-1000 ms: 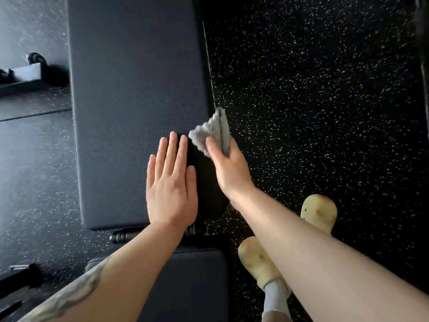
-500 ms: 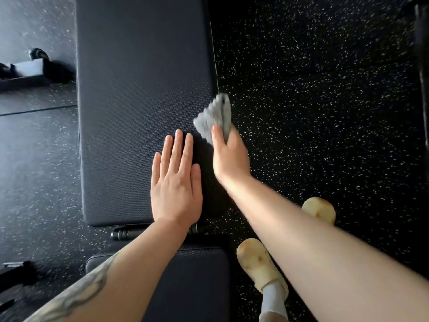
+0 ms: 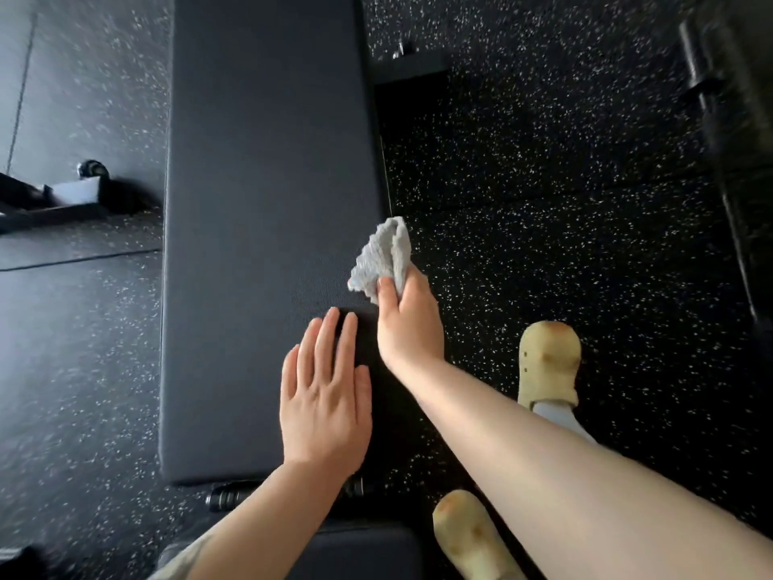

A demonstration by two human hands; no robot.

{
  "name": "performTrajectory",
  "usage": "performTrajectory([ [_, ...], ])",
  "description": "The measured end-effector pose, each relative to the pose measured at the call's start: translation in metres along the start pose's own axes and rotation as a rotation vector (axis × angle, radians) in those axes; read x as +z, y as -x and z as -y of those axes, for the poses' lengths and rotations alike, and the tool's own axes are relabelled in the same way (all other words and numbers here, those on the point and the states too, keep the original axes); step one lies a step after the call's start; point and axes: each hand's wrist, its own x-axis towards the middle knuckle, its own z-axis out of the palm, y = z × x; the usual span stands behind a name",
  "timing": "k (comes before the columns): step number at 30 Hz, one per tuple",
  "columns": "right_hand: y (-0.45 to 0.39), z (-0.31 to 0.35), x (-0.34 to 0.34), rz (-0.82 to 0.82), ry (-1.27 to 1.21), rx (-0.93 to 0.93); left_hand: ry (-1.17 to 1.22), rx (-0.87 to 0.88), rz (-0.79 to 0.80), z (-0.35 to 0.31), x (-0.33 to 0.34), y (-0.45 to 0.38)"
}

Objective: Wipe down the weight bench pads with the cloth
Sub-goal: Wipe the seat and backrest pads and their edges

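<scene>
The long black back pad (image 3: 259,211) of the weight bench runs away from me down the middle of the view. My left hand (image 3: 324,395) lies flat on its near right part, fingers straight and together. My right hand (image 3: 408,322) grips a crumpled grey cloth (image 3: 382,255) at the pad's right edge, the cloth sticking up past the fingers. A second, shorter seat pad (image 3: 351,552) shows at the bottom, partly hidden by my left forearm.
Black speckled rubber floor (image 3: 543,182) surrounds the bench. Black bench frame parts (image 3: 62,198) lie on the left, another foot (image 3: 412,64) at the top right. A dark bar (image 3: 719,131) runs along the far right. My two yellow clogs (image 3: 550,362) stand right of the bench.
My right hand has slid the cloth forward along the pad's right edge. The left hand stays flat on the pad. The view has shifted, showing more of the bench ahead.
</scene>
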Motion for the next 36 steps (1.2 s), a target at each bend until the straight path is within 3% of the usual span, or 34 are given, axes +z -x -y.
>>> performTrajectory([
  [3,-0.010,-0.001,0.003,-0.025,-0.020,-0.011,0.026,0.044,-0.012,0.006,-0.005,-0.029],
  [9,0.081,-0.033,-0.015,0.062,-0.174,-0.083,-0.001,0.158,0.043,0.014,-0.010,-0.104],
  [16,-0.073,0.027,0.008,0.064,-0.116,-0.001,0.005,0.143,0.025,0.014,-0.013,-0.174],
  [19,-0.070,0.026,0.010,0.006,-0.136,-0.072,0.019,0.105,0.021,0.016,-0.016,-0.210],
  [24,0.000,0.003,-0.007,0.089,-0.141,-0.112,0.050,0.075,-0.014,0.014,-0.020,-0.255],
  [27,-0.039,0.020,-0.006,0.159,-0.102,-0.017,0.093,0.070,-0.065,0.015,-0.020,-0.258],
  [32,-0.181,0.075,0.017,0.085,-0.134,-0.013,0.141,0.066,-0.078,0.016,-0.021,-0.257],
  [36,-0.164,0.067,0.015,0.135,-0.202,-0.017,0.129,0.062,-0.045,0.016,-0.023,-0.257],
])
